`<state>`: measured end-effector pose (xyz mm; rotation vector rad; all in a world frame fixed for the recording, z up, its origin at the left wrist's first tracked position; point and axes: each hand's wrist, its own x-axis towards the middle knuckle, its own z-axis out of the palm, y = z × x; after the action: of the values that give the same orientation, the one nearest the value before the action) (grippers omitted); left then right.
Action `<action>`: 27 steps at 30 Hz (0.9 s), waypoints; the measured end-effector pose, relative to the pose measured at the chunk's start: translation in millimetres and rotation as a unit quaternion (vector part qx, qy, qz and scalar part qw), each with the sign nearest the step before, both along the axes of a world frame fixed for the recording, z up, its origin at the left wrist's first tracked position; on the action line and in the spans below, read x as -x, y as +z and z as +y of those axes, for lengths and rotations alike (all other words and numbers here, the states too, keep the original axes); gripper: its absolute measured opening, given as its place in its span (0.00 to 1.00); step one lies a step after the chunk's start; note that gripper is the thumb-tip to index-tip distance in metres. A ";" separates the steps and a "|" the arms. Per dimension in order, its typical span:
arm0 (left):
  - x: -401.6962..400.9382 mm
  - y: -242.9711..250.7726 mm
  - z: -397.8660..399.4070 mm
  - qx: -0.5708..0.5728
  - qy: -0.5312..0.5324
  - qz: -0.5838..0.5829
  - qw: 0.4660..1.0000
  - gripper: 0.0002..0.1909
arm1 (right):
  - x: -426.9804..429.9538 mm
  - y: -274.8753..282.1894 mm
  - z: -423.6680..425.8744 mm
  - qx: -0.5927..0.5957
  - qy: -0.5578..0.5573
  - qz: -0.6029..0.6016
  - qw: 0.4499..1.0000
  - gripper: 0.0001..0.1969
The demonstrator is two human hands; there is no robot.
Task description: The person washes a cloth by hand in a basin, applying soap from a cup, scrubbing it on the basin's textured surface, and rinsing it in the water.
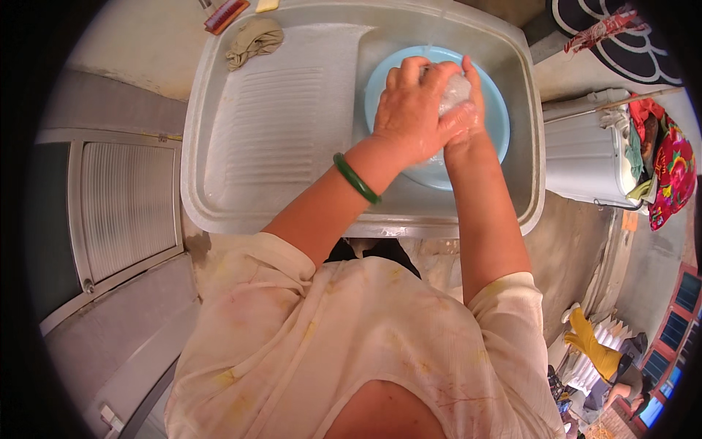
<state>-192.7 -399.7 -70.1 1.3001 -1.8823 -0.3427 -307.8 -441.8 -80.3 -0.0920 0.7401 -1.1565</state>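
Note:
Both hands are over a light blue plastic basin (pixel 497 126) that sits in the right-hand bowl of a grey laundry sink (pixel 189 142). My left hand (pixel 411 107), with a green bangle (pixel 356 179) on its wrist, presses on a wet, whitish translucent item (pixel 455 93); I cannot tell exactly what it is. My right hand (pixel 473 110) cups the same item from the right side, its palm partly hidden. A thin stream of water falls near the basin's far edge. Some water shows in the basin below the hands.
Left of the basin is the sink's ribbed washboard (pixel 279 126), with a crumpled khaki cloth (pixel 255 43) at its far corner. A red scrub brush (pixel 226 16) and a yellow piece (pixel 267 5) lie beyond the rim. At right stands a white container (pixel 587 148) with colourful cloths (pixel 672 170).

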 end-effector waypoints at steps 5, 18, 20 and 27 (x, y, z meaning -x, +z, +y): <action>-20.3 -3.4 -13.5 -0.099 0.016 0.063 0.993 0.26 | -23.4 -19.8 -6.0 0.030 0.026 0.131 0.991 0.17; -96.9 -32.1 -11.9 -0.326 -0.027 0.294 0.898 0.25 | -2.4 -12.0 43.9 0.166 0.162 0.536 0.812 0.22; -145.0 -40.0 -8.4 -0.290 0.033 0.122 0.949 0.28 | 57.1 -49.4 49.2 0.218 0.127 0.738 0.626 0.24; -238.6 -77.3 -0.5 -0.349 0.163 -0.148 0.911 0.34 | 191.2 -153.7 67.2 -0.277 0.092 0.540 0.790 0.21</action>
<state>45.9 -400.1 -147.5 2.2199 -1.7942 -0.7143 -499.0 -374.6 -234.0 -0.3388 2.0206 -0.5673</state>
